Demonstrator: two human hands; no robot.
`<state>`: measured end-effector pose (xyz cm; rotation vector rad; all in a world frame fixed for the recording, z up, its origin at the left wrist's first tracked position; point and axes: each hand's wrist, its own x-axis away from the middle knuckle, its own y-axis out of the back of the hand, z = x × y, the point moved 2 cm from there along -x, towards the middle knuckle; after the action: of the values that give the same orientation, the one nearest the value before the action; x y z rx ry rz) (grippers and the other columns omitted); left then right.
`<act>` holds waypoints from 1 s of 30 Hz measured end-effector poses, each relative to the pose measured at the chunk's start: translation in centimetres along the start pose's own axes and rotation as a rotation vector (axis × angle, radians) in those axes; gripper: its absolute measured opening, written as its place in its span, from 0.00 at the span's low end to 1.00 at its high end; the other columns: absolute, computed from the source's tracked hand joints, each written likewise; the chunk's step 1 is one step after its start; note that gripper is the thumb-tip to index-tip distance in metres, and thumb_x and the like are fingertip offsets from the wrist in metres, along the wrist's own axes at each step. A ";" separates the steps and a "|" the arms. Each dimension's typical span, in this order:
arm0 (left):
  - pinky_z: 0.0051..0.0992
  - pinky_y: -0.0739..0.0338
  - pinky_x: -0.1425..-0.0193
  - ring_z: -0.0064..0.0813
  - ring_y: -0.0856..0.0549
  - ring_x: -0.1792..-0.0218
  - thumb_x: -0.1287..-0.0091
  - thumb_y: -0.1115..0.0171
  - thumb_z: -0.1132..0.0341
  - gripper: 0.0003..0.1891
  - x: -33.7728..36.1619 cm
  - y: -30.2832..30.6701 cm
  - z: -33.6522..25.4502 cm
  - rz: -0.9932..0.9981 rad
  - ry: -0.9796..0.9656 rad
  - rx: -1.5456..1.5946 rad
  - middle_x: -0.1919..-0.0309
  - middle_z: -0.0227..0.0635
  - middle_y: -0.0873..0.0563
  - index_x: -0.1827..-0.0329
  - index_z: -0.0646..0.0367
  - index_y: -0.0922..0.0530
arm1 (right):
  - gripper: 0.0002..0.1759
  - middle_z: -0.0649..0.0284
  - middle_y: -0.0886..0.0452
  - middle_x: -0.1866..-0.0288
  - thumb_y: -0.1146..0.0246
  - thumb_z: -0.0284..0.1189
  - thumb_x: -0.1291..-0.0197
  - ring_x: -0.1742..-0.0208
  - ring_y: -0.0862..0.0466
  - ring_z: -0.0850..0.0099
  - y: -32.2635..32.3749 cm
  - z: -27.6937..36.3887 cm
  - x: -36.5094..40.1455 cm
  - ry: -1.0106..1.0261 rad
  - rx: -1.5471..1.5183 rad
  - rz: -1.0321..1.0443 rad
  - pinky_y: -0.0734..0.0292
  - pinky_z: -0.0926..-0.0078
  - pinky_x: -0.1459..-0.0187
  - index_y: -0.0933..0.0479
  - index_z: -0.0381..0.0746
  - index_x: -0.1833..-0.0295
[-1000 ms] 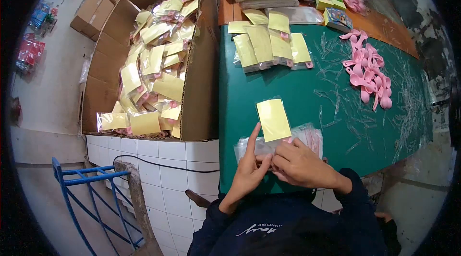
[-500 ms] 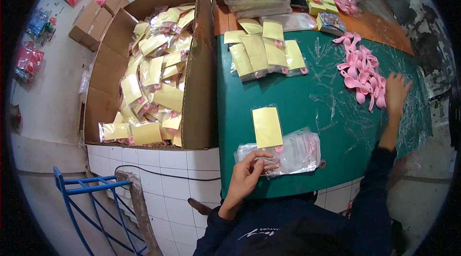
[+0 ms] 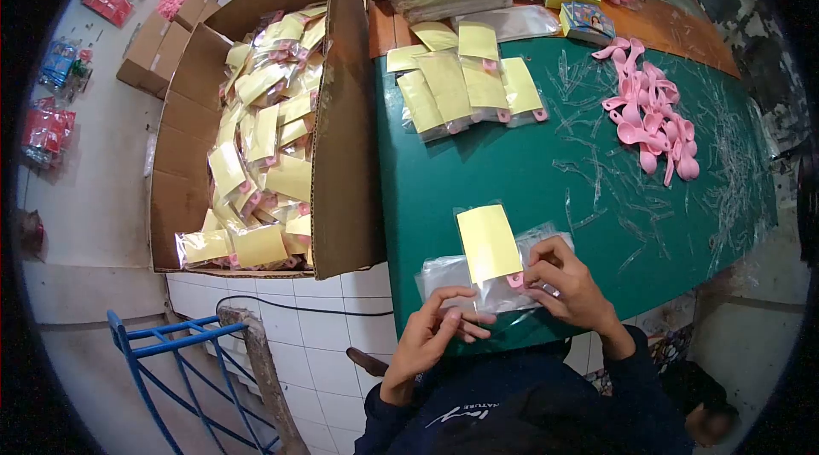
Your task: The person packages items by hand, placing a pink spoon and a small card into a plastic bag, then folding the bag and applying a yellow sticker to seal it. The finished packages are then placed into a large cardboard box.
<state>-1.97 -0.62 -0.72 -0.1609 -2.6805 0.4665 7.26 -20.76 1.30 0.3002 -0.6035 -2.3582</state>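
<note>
I see the yellow-card packet [image 3: 489, 243] just beyond and between both hands, over clear bags [image 3: 446, 277] on the green table [image 3: 478, 172]. It's upright, its clear sleeve showing a pink end [image 3: 515, 280] at the bottom. My left hand [image 3: 433, 334] is loosely open, fingers curled at the sleeve's lower edge; my right hand [image 3: 570, 287] pinches beside the pink end, its exact hold unclear.

At the bottom centre of the frame, small capitals on the dark top [image 3: 520, 417] read "NATURE" — the pale script lettering (just beside that word) is unclear. Print on the small picture box [image 3: 588, 23], upper right, is too small to read.
</note>
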 end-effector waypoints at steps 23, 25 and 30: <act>0.20 0.21 0.67 0.22 0.17 0.68 0.40 0.38 0.74 0.07 -0.4 -2.8 1.8 -0.336 -0.201 -0.452 0.64 0.37 0.20 0.61 0.65 0.26 | 0.06 0.59 0.22 0.68 0.43 0.21 0.39 0.69 0.18 0.76 -1.6 -0.2 1.9 -0.498 -0.533 -0.087 0.20 0.82 0.68 0.31 0.29 0.61; 0.18 0.21 0.68 0.22 0.18 0.66 0.39 0.38 0.75 0.09 -0.5 -3.4 1.6 -0.415 -0.169 -0.262 0.63 0.38 0.20 0.58 0.64 0.27 | 0.06 0.58 0.22 0.68 0.43 0.21 0.39 0.69 0.17 0.75 -1.8 -0.1 1.8 -0.506 -0.543 -0.127 0.20 0.82 0.69 0.32 0.30 0.62; 0.17 0.23 0.71 0.21 0.19 0.63 0.38 0.39 0.75 0.12 -0.3 -3.6 2.3 -0.453 -0.162 -0.183 0.62 0.38 0.22 0.53 0.63 0.30 | 0.07 0.57 0.22 0.67 0.43 0.20 0.39 0.70 0.17 0.74 -2.0 0.2 1.8 -0.500 -0.539 -0.200 0.21 0.81 0.70 0.31 0.30 0.57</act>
<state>-2.85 -4.72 -1.57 0.4427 -2.7941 0.0951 4.74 -20.56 0.38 -0.5037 -0.1352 -2.6907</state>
